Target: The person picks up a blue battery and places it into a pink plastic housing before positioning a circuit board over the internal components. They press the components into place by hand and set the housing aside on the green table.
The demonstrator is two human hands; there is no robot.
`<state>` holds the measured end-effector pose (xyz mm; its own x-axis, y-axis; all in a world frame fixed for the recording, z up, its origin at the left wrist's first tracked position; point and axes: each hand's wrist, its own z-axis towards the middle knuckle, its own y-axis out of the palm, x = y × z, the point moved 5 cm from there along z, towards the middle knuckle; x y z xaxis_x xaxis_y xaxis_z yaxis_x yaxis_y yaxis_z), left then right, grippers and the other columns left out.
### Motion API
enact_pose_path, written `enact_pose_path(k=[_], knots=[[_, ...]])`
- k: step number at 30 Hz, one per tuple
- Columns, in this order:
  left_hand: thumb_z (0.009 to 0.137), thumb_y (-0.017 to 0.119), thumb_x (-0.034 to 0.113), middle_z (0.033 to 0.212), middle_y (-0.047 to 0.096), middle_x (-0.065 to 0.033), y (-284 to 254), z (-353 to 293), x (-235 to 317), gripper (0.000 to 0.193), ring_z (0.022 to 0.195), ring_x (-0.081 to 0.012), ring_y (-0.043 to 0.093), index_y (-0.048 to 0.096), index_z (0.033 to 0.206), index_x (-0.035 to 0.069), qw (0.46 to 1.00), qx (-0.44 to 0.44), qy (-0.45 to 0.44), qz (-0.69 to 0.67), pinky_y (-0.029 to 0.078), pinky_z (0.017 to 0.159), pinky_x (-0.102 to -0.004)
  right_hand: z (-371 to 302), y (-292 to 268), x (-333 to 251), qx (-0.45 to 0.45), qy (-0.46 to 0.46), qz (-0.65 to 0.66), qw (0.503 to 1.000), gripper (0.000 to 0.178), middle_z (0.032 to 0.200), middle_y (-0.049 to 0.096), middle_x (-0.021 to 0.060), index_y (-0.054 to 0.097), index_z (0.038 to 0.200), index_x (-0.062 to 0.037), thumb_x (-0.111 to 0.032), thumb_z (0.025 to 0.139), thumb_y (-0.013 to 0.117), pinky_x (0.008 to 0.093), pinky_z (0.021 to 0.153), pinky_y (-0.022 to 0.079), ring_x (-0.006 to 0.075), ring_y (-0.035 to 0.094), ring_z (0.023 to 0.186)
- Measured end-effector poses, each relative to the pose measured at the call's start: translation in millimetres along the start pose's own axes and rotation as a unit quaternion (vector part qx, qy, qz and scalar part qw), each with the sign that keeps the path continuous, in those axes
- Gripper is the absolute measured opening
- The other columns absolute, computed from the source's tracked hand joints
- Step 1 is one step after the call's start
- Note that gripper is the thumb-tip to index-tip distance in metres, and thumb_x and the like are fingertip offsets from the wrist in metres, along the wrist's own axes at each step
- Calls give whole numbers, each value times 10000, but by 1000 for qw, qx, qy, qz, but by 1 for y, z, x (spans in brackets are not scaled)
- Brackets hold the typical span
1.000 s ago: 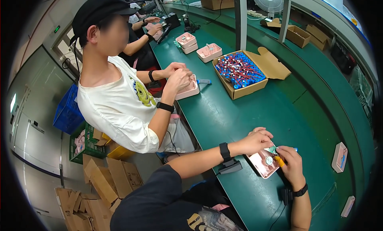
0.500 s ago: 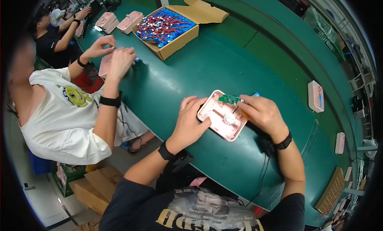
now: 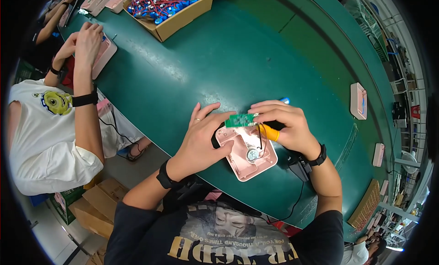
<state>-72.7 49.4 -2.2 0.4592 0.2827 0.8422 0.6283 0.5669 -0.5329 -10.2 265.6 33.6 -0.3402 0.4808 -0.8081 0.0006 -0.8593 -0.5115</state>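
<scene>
A pink plastic housing (image 3: 234, 166), open side up, rests tilted before me on the green table. My left hand (image 3: 201, 139) grips its left edge, thumb inside the rim, and the index finger reaches the end of a green circuit board (image 3: 240, 120). Over the housing's far part, my right hand (image 3: 286, 127) pinches the board's right end. A dark wire (image 3: 261, 139) runs down from there toward a round metal part (image 3: 252, 154) inside the housing. An orange-yellow piece (image 3: 269, 133) shows at my right thumb; its kind is unclear. Behind the right fingers, a blue thing (image 3: 286, 100) is mostly hidden.
A cardboard box (image 3: 187, 18) of blue parts with red wires stands far left. A co-worker's hands (image 3: 87, 40) work over another pink housing (image 3: 106, 54). More pink housings (image 3: 358, 101) lie at the right. A black device (image 3: 299, 168) with a cable sits by my right wrist.
The view has shifted, so the surroundings sit higher and further left. The circuit board has moved left over the housing toward my left fingers, and the dark wire now shows.
</scene>
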Motion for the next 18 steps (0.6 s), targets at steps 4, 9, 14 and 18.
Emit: enact_pose_path(k=[4,9,14,18], knots=[[823,797,158,1320,705,-70,3,0,-7,546,1432,-322,524,663,1347,89,1000,8,6,-11,166,1297,-608,5,3,-10,-68,8,-47,997,224,1271,756,119,785,1031,-46,-28,816,845,396,915,597,308,740,1102],[839,805,158,1268,731,-71,0,2,-5,490,1349,-304,611,660,1302,89,1000,23,19,-6,154,1301,-610,5,6,-13,-71,39,-124,989,207,1279,745,110,787,1017,-49,-54,817,842,390,892,591,309,732,1065],[855,804,140,1252,741,-72,5,2,-13,430,1280,-286,663,661,1258,90,999,33,2,-40,147,1302,-614,10,6,-22,-69,29,-185,980,193,1256,737,112,782,1021,-47,-81,835,822,403,864,587,310,722,1007],[856,818,182,1223,736,-79,4,6,-9,398,1218,-271,684,681,1220,95,999,32,4,-28,167,1288,-640,9,6,-25,-87,27,-209,974,183,1235,731,112,773,1016,-40,-88,841,800,408,870,587,310,719,1006]])
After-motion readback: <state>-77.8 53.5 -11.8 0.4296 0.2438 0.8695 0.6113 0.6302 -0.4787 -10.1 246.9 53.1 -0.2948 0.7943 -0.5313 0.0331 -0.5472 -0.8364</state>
